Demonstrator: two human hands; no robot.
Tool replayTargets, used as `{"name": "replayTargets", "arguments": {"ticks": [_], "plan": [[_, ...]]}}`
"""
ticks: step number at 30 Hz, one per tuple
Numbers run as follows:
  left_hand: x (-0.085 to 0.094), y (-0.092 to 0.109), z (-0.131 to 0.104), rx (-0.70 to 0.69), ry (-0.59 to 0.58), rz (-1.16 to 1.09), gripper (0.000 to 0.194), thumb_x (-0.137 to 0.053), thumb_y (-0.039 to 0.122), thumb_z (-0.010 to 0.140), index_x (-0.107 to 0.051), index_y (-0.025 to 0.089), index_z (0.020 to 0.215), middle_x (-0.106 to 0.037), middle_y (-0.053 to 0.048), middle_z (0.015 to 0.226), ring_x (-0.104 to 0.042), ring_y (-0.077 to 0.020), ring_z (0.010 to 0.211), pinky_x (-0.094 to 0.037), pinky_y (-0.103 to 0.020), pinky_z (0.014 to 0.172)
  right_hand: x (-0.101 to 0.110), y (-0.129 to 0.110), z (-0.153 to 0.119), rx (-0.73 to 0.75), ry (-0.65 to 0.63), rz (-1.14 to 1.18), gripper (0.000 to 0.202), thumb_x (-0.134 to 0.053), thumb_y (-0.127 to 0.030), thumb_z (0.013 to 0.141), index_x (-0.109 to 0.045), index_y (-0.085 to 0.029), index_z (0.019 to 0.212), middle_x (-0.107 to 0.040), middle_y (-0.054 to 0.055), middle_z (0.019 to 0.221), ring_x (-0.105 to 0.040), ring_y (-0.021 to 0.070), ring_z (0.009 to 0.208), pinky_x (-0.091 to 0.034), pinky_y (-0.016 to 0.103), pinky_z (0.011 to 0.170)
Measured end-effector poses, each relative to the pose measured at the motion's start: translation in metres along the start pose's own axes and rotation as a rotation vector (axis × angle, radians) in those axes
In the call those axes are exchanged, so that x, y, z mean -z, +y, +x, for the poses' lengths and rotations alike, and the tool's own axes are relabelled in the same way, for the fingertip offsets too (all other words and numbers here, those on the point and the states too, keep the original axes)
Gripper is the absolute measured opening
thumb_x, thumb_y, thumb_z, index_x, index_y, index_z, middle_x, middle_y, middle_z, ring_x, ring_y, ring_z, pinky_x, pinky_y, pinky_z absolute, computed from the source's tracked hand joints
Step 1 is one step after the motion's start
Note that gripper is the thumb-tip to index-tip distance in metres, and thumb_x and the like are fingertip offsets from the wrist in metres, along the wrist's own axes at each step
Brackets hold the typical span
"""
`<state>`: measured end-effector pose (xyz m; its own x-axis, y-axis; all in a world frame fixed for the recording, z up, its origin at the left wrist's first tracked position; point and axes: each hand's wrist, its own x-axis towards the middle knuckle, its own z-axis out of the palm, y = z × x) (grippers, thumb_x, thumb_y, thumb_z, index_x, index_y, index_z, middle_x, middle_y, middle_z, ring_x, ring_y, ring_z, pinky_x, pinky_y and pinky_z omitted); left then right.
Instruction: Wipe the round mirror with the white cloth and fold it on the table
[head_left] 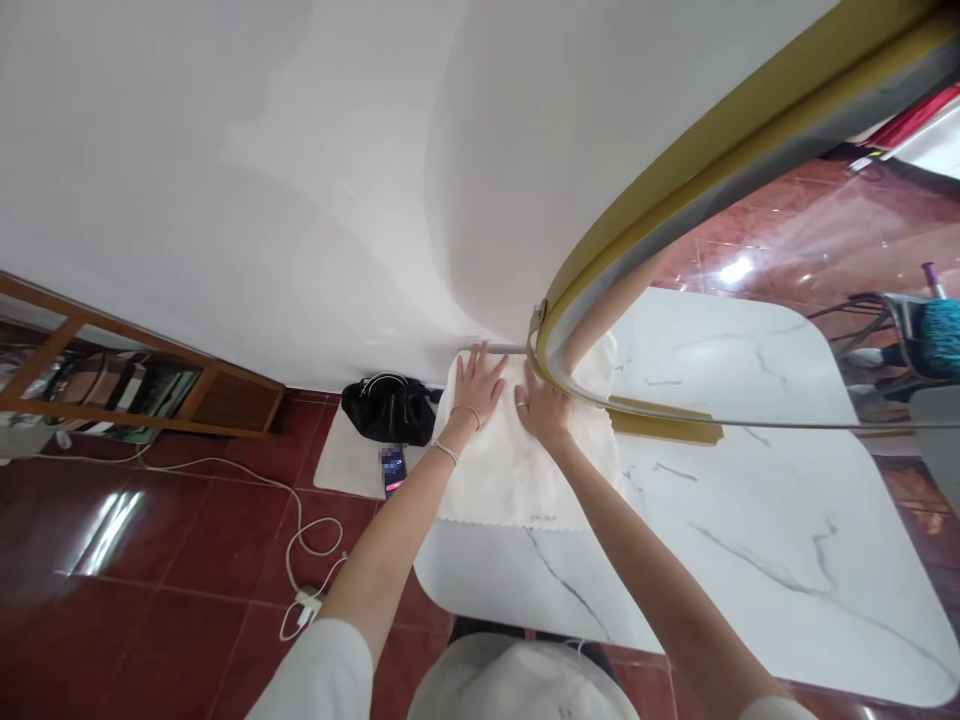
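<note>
A white cloth [510, 485] with a scalloped front edge lies spread on the marble-patterned table [555, 570], close against the wall. My left hand [478, 388] rests flat on the cloth's far left part, fingers spread. To its right, my right hand [546, 410] is also pressed on the cloth, thumb apart from the fingers, with a ring on it. The lower end of a gold-framed mirror [541, 335] stands right beside that hand and may hide some of its fingertips. Neither hand grips anything I can see.
Left of the table, a black bag [386, 408] and a phone [393, 470] lie on a pale surface [341, 455]. A cable [296, 510] with a power strip runs over the red tiled floor. A wooden shelf [232, 395] stands along the wall [337, 200]. The mirror reflects the room.
</note>
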<state>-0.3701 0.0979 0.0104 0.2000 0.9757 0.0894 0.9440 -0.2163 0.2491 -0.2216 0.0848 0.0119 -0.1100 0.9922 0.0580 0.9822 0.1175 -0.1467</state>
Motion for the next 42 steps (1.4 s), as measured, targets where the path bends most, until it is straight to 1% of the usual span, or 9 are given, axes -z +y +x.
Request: {"name": "replayTargets", "arguments": {"ticks": [4, 9, 12, 16, 24, 29, 35, 38, 42], "plan": [[-0.002, 0.027, -0.054, 0.027, 0.028, -0.033, 0.049, -0.038, 0.035, 0.098, -0.039, 0.027, 0.146, -0.024, -0.009, 0.159, -0.019, -0.0278, 0.148, -0.014, -0.054, 0.118, 0.002, 0.007, -0.015, 0.071, 0.012, -0.016, 0.06, -0.037, -0.047, 0.097, -0.032, -0.019, 0.15, -0.044, 0.021, 0.144, -0.043, 0.0373, 0.128, -0.033, 0.052, 0.102], [0.005, 0.058, -0.167, 0.028, 0.033, -0.053, 0.071, -0.047, 0.06, 0.09, -0.029, 0.029, 0.151, -0.017, -0.012, 0.161, -0.015, -0.0332, 0.148, -0.007, -0.061, 0.117, 0.002, 0.019, -0.104, 0.249, 0.085, 0.03, 0.062, -0.04, -0.043, 0.097, -0.022, -0.026, 0.153, -0.013, 0.014, 0.161, -0.018, 0.0326, 0.146, -0.019, 0.055, 0.113], [0.009, 0.067, -0.202, 0.032, 0.006, -0.046, 0.071, -0.046, 0.06, 0.089, -0.028, 0.031, 0.151, -0.019, -0.011, 0.16, -0.019, -0.0329, 0.147, -0.006, -0.06, 0.117, 0.002, 0.02, -0.146, 0.231, 0.076, 0.045, 0.064, -0.039, -0.041, 0.097, -0.014, -0.029, 0.154, -0.01, 0.012, 0.161, -0.016, 0.0342, 0.146, -0.017, 0.061, 0.112], [0.007, 0.061, -0.187, 0.029, 0.005, -0.048, 0.071, -0.047, 0.061, 0.089, -0.028, 0.032, 0.151, -0.021, -0.01, 0.16, -0.02, -0.0335, 0.147, -0.006, -0.062, 0.116, -0.002, 0.018, -0.135, 0.21, 0.097, 0.074, 0.064, -0.04, -0.04, 0.097, -0.014, -0.03, 0.154, -0.011, 0.011, 0.162, -0.016, 0.0339, 0.146, -0.017, 0.06, 0.113], [0.003, 0.019, -0.079, 0.242, 0.071, -0.053, 0.056, -0.041, 0.05, 0.095, -0.037, 0.029, 0.147, -0.019, -0.008, 0.161, -0.021, -0.0302, 0.147, -0.023, -0.051, 0.116, -0.014, 0.007, -0.032, 0.125, 0.124, 0.055, 0.055, -0.034, -0.044, 0.097, -0.034, -0.026, 0.149, -0.03, 0.015, 0.155, -0.023, 0.0398, 0.141, -0.009, 0.072, 0.106], [0.01, 0.015, -0.095, 0.196, 0.043, -0.042, 0.05, -0.039, 0.039, 0.097, -0.039, 0.026, 0.146, -0.017, -0.008, 0.161, -0.017, -0.0288, 0.148, -0.02, -0.049, 0.119, -0.018, -0.002, -0.028, 0.137, 0.16, 0.093, 0.051, -0.035, -0.036, 0.098, -0.039, -0.018, 0.146, -0.035, 0.02, 0.15, -0.024, 0.0406, 0.138, -0.014, 0.074, 0.103], [0.018, 0.031, -0.22, 0.218, 0.058, 0.017, 0.057, -0.041, 0.032, 0.096, -0.028, 0.026, 0.152, -0.012, -0.008, 0.162, -0.013, -0.0293, 0.148, -0.022, -0.05, 0.119, -0.01, -0.028, -0.104, 0.487, 0.114, 0.228, 0.039, -0.035, -0.023, 0.096, -0.061, -0.018, 0.124, -0.06, 0.013, 0.124, -0.047, 0.0242, 0.122, -0.032, 0.046, 0.11], [0.019, 0.041, -0.266, 0.272, 0.08, 0.038, 0.06, -0.041, 0.029, 0.096, -0.024, 0.026, 0.153, -0.009, -0.009, 0.162, -0.015, -0.0297, 0.148, -0.025, -0.05, 0.117, 0.004, -0.035, -0.17, 0.589, 0.056, 0.205, 0.057, -0.044, -0.045, 0.093, -0.044, -0.017, 0.143, -0.041, 0.017, 0.147, -0.03, 0.0347, 0.139, -0.024, 0.057, 0.111], [0.014, 0.065, -0.287, 0.259, 0.075, 0.037, 0.063, -0.041, 0.027, 0.096, -0.018, 0.027, 0.154, -0.013, -0.009, 0.161, -0.016, -0.0299, 0.148, -0.027, -0.053, 0.116, 0.017, -0.013, -0.246, 0.601, -0.08, 0.139, 0.065, -0.045, -0.048, 0.093, -0.025, -0.029, 0.152, -0.027, 0.011, 0.157, -0.023, 0.0329, 0.144, -0.013, 0.059, 0.114]]}}
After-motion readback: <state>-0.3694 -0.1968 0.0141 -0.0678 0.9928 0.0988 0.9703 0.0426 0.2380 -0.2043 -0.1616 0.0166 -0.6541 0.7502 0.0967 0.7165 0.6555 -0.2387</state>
